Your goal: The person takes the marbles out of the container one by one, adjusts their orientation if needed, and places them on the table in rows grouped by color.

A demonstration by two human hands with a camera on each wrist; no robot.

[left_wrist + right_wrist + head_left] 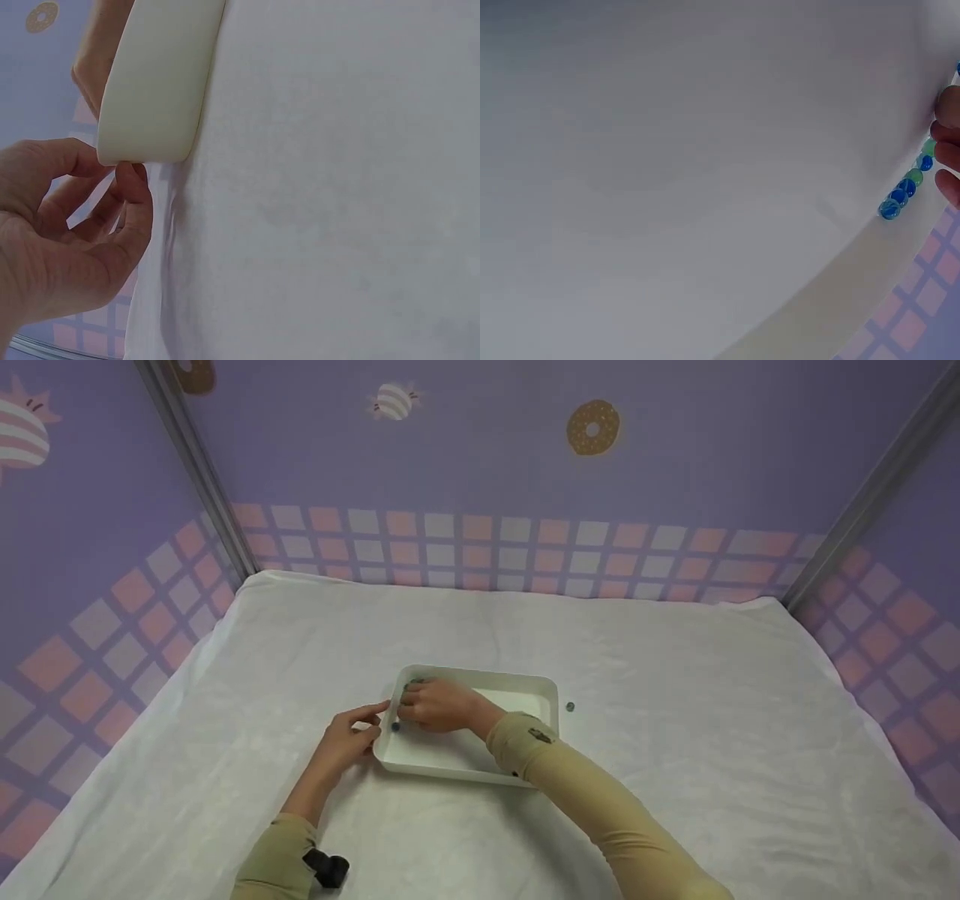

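Observation:
A white rectangular tray (450, 761) lies on the cloth. My right hand (442, 705) reaches into its far left part, fingers bent down along the left wall. In the right wrist view, the right fingertips (948, 156) are beside a row of blue and green glass marbles (906, 187); whether they pinch one is hidden. A dark marble (395, 727) lies by the left wall, nearer me than that hand. From outside, my left hand (349, 739) touches the tray's left wall with thumb and index finger, and its other fingers hang loosely bent (97, 217).
One marble (570, 706) lies on the white cloth (675, 750), just right of the tray. Purple walls with pink and white checks (476, 556) enclose the cloth at the back and both sides. A black device (328, 870) is strapped at the left sleeve.

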